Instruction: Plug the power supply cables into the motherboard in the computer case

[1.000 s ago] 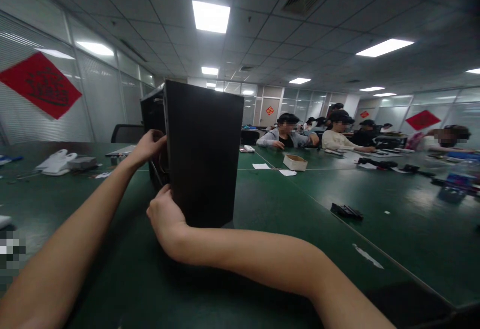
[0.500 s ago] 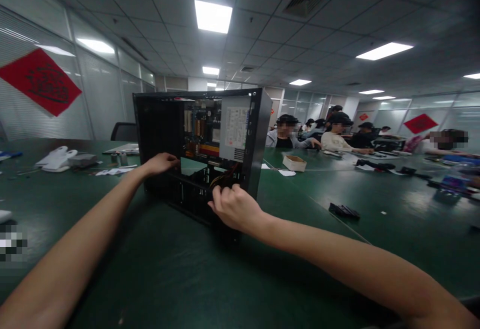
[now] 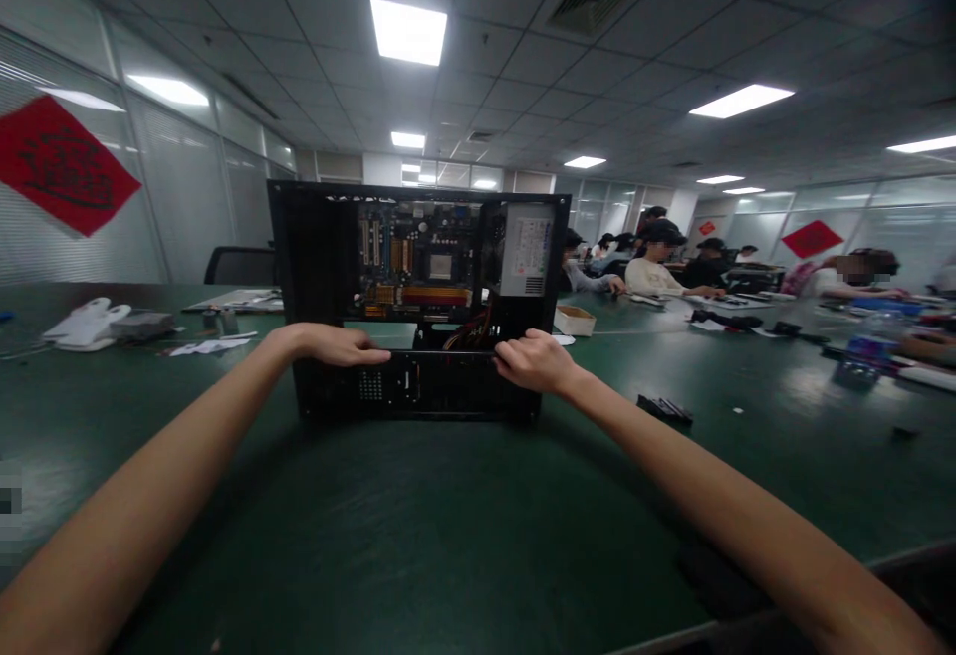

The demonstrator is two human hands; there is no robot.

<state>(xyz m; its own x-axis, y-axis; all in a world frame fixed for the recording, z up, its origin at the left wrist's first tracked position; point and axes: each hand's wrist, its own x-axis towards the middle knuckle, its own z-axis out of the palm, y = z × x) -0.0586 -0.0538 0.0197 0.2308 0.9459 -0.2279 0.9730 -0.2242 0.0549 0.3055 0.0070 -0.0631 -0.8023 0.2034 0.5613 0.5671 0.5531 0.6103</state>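
Note:
A black computer case (image 3: 314,267) stands on the green table with its open side facing me. Inside it I see a motherboard (image 3: 440,237), a grey power supply (image 3: 527,247) at the upper right and a bundle of cables (image 3: 472,328) below that. My left hand (image 3: 329,344) is closed on the left part of the case's lower inner panel edge. On the right part of that same edge, my right hand (image 3: 536,361) is closed with curled fingers. Both hands grip the case itself; parts of the fingertips are hidden behind the panel edge.
A white plastic bag (image 3: 86,324) and a grey box (image 3: 145,325) lie at the left on the green table (image 3: 418,526). To the right are a small open box (image 3: 575,321), a black part (image 3: 664,410) and a plastic bottle (image 3: 866,346). Several people sit beyond.
The case has turned from an angled stance to face me squarely. My right hand has moved up, right and away from me with it; my left hand has slid rightward.

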